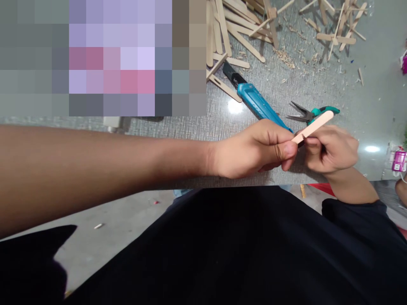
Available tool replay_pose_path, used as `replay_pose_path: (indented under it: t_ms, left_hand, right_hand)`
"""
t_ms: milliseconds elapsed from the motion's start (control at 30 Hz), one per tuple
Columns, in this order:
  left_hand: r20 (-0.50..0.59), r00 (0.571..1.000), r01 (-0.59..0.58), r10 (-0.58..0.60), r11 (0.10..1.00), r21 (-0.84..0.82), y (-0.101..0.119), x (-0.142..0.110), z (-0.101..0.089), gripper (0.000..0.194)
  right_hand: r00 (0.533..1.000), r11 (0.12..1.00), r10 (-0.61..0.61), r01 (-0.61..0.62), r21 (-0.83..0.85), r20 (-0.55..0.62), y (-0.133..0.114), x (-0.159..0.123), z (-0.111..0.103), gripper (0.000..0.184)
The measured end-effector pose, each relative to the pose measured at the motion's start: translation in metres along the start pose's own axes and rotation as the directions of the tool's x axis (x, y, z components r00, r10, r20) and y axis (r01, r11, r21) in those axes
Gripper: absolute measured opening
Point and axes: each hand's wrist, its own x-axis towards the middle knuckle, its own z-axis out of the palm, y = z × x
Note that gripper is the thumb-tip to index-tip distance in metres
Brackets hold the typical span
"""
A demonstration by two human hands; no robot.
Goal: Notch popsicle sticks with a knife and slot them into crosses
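Right at the near edge of the table [178, 127], both hands meet over 1 flat wooden stick [313, 126]. The left hand [254, 150] reaches in across the body, its long bare forearm filling the left half of the view, and its grip is closed: thumb and curled fingers pinch the lower end of the stick. The right hand [330, 149] is closed too, fingers folded round the same stick a little further along, with something small and dark just showing between the 2 hands; what it is cannot be told. The stick tilts up and to the right, its rounded free end rising above the right hand, clear of the table.

Just behind the hands lies a blue utility knife [254, 99], slanted, its dark tip pointing up and left towards a heap of wooden sticks [229, 34]. Beside the knife, near the free end of the held stick, rest small pliers [307, 112] with green handles, their pointed nose facing left. Further back at the right are a few glued stick shapes [337, 25], with shavings [284, 57] scattered on the grey surface. A pink object [399, 161] sits at the far right edge. Below the table edge the person's dark clothing fills the lower view.
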Motion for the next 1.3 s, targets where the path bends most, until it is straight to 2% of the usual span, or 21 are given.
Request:
replay_pose_path:
  t_ms: [167, 367, 567, 700, 900, 1133, 1300]
  left_hand:
    - [0.007, 0.998, 0.064, -0.063, 0.997, -0.051, -0.003, -0.002, 0.002, 0.057]
    - [-0.012, 0.999, 0.039, -0.039, 0.999, 0.004, 0.002, 0.000, 0.002, 0.060]
    - [-0.027, 0.999, 0.026, -0.025, 1.000, 0.017, 0.006, 0.000, 0.006, 0.060]
    - [-0.046, 0.998, 0.048, -0.048, 0.999, 0.004, 0.004, -0.001, 0.008, 0.061]
    - [-0.034, 0.999, 0.036, -0.035, 0.999, 0.034, 0.005, 0.000, 0.005, 0.057]
    - [0.000, 1.000, 0.009, -0.009, 0.992, 0.128, 0.007, 0.003, -0.001, 0.048]
    - [0.004, 0.999, -0.038, 0.038, 0.992, 0.123, 0.003, 0.004, -0.004, 0.057]
  right_hand:
    - [0.997, 0.996, -0.022, 0.027, -0.085, 0.069, -0.002, 0.003, -0.005, 0.021]
    - [0.999, 0.994, -0.034, 0.034, -0.107, -0.002, 0.000, 0.001, 0.000, 0.027]
    - [0.991, 0.986, 0.026, -0.005, -0.165, 0.129, -0.013, 0.002, -0.010, 0.022]
    - [0.994, 0.988, 0.024, -0.006, -0.156, 0.111, -0.014, 0.004, -0.009, 0.022]
    - [1.000, 1.000, 0.012, -0.013, 0.027, 0.021, -0.001, 0.002, 0.000, 0.021]
    - [0.994, 0.980, 0.081, -0.092, 0.176, 0.067, 0.005, 0.004, -0.003, 0.022]
    - [0.980, 0.927, 0.148, -0.184, 0.326, 0.132, 0.007, 0.003, -0.004, 0.015]
